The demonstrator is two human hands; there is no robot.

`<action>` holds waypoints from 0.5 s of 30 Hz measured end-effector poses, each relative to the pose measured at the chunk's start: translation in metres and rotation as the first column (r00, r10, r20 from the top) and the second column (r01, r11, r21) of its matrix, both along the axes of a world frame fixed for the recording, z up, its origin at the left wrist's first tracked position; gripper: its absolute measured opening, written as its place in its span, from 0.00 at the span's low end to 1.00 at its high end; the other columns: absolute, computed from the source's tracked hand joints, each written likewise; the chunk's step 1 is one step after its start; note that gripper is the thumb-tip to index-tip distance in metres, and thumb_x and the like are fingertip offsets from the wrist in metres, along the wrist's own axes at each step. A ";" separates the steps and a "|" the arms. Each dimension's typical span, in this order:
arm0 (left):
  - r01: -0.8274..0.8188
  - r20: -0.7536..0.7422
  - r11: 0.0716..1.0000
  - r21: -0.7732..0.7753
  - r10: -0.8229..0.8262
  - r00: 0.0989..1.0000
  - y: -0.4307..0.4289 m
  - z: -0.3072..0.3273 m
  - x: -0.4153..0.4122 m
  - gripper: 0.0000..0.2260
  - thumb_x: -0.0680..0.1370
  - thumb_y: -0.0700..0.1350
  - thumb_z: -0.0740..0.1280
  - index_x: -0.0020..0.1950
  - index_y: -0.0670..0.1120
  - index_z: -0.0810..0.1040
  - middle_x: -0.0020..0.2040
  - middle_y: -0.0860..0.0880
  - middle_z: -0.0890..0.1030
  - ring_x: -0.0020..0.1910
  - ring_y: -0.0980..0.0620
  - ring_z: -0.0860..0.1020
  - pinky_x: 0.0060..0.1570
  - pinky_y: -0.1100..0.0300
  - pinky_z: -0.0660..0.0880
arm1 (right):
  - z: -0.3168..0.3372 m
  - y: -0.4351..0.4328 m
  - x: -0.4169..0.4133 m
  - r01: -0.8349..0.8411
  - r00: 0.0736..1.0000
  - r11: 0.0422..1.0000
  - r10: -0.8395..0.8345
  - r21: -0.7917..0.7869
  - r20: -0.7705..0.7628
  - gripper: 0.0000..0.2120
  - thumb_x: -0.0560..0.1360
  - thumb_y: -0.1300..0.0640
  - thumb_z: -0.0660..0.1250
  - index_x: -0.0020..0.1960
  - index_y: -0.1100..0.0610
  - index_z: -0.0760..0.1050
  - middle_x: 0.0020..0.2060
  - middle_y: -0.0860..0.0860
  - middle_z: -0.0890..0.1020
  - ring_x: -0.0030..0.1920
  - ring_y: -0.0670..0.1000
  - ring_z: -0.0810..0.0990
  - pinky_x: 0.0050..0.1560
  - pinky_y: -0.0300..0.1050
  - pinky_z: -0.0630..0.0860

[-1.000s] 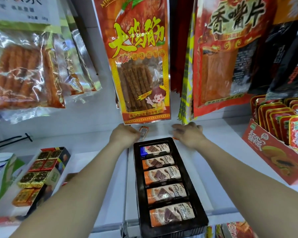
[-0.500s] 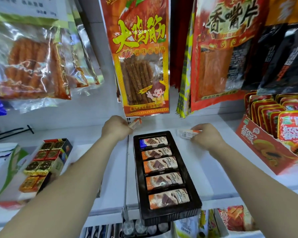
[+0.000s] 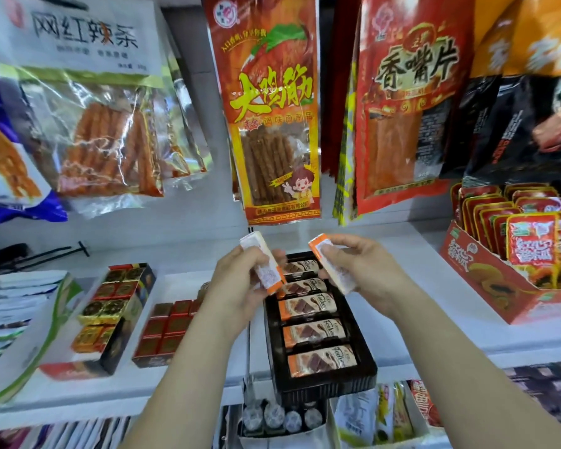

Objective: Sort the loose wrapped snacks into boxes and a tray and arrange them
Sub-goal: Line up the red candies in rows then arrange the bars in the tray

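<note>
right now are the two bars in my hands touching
Apart. In the head view the left hand and right hand each hold a bar, left bar and right bar, with white shelf and black tray showing between.

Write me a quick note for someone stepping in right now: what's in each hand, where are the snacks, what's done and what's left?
Left hand: grips one wrapped bar, held over the far end of the tray.
Right hand: grips a second wrapped bar, beside the first.
Black tray: sits on the white shelf, with five bars lying in a row, faces up.
Done: the tray's row looks filled.
Left: set down the two held bars. Their spot is not clear from here.
</note>
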State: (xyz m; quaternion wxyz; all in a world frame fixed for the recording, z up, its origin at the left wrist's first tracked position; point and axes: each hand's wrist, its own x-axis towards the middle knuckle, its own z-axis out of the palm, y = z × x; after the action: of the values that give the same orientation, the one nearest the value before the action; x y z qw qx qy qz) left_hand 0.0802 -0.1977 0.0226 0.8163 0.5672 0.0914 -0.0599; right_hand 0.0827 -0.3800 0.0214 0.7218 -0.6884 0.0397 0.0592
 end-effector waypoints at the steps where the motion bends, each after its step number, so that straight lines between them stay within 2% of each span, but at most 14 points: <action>1: 0.023 0.013 0.999 -0.044 -0.023 1.000 -0.002 0.000 0.000 0.09 0.75 0.31 0.57 0.47 0.43 0.73 0.38 0.41 0.82 0.42 0.44 0.81 0.49 0.48 0.78 | 0.001 0.002 -0.001 -0.010 1.000 0.999 0.012 -0.050 0.024 0.05 0.75 0.59 0.69 0.51 0.53 0.80 0.39 0.54 0.84 0.34 0.52 0.83 0.32 0.41 0.76; 2: 0.044 0.032 0.998 -0.036 -0.043 0.999 -0.005 0.001 0.000 0.08 0.74 0.31 0.56 0.45 0.42 0.71 0.33 0.42 0.78 0.35 0.44 0.78 0.44 0.50 0.77 | 0.001 0.005 -0.001 -0.019 0.999 0.996 0.023 -0.092 0.041 0.04 0.74 0.59 0.70 0.49 0.53 0.81 0.38 0.54 0.84 0.33 0.51 0.83 0.30 0.39 0.76; 4: 0.068 0.049 0.990 0.120 -0.074 0.996 -0.009 -0.001 0.002 0.05 0.76 0.35 0.60 0.41 0.43 0.71 0.27 0.45 0.71 0.27 0.47 0.70 0.36 0.54 0.73 | 0.000 0.009 -0.002 -0.035 0.997 0.987 0.047 -0.158 0.069 0.05 0.73 0.60 0.72 0.49 0.56 0.82 0.34 0.51 0.84 0.30 0.47 0.82 0.30 0.35 0.75; 6: 0.111 0.056 0.940 0.323 -0.136 0.989 -0.011 -0.005 0.005 0.07 0.77 0.42 0.67 0.38 0.44 0.76 0.25 0.47 0.69 0.25 0.49 0.67 0.34 0.55 0.70 | 0.000 0.013 -0.001 -0.052 0.990 0.972 0.080 -0.229 0.114 0.07 0.72 0.60 0.73 0.49 0.58 0.82 0.31 0.49 0.83 0.29 0.43 0.80 0.31 0.32 0.74; 7: 0.123 0.065 0.912 0.392 -0.161 0.985 -0.011 -0.007 0.005 0.07 0.76 0.45 0.69 0.39 0.45 0.79 0.25 0.48 0.70 0.25 0.50 0.67 0.33 0.56 0.71 | 0.000 0.014 -0.002 -0.059 0.987 0.966 0.095 -0.253 0.133 0.07 0.71 0.60 0.74 0.49 0.58 0.82 0.32 0.51 0.83 0.30 0.43 0.81 0.33 0.32 0.74; 9: 0.108 0.102 0.901 0.419 -0.165 0.981 -0.009 -0.009 0.006 0.06 0.75 0.45 0.71 0.47 0.43 0.82 0.26 0.48 0.72 0.26 0.53 0.69 0.31 0.58 0.72 | 0.001 0.014 -0.002 -0.074 0.981 0.962 0.117 -0.262 0.152 0.08 0.72 0.57 0.73 0.49 0.58 0.82 0.39 0.58 0.84 0.37 0.48 0.82 0.43 0.40 0.77; 11: 0.088 0.127 0.917 0.389 -0.148 0.981 -0.005 -0.009 0.008 0.07 0.75 0.43 0.71 0.51 0.42 0.82 0.28 0.48 0.77 0.27 0.53 0.73 0.32 0.62 0.74 | 0.001 0.011 0.000 -0.122 0.986 0.973 0.142 -0.198 0.086 0.10 0.75 0.52 0.69 0.51 0.57 0.82 0.42 0.57 0.85 0.41 0.52 0.83 0.50 0.49 0.78; 13: 0.059 0.162 0.932 0.358 -0.124 0.979 -0.001 -0.008 0.009 0.04 0.76 0.42 0.70 0.50 0.44 0.82 0.31 0.47 0.81 0.28 0.54 0.75 0.33 0.63 0.75 | 0.001 0.006 0.003 -0.167 0.986 0.972 0.161 -0.167 -0.047 0.15 0.78 0.46 0.63 0.53 0.56 0.81 0.42 0.54 0.85 0.37 0.50 0.82 0.45 0.45 0.78; 15: 0.023 0.191 0.929 0.370 -0.101 0.976 0.005 -0.008 0.012 0.04 0.77 0.41 0.69 0.49 0.47 0.82 0.35 0.45 0.83 0.26 0.56 0.73 0.32 0.63 0.73 | 0.000 0.003 0.005 -0.169 0.981 0.975 0.152 -0.144 -0.123 0.16 0.79 0.47 0.61 0.54 0.58 0.79 0.41 0.56 0.84 0.33 0.49 0.79 0.35 0.38 0.76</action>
State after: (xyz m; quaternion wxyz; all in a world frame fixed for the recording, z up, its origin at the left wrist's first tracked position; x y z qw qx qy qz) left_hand 0.0917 -0.1927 0.0147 0.6993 0.7147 -0.0024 -0.0085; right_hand 0.0879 -0.3766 0.0214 0.6562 -0.7384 0.0285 0.1527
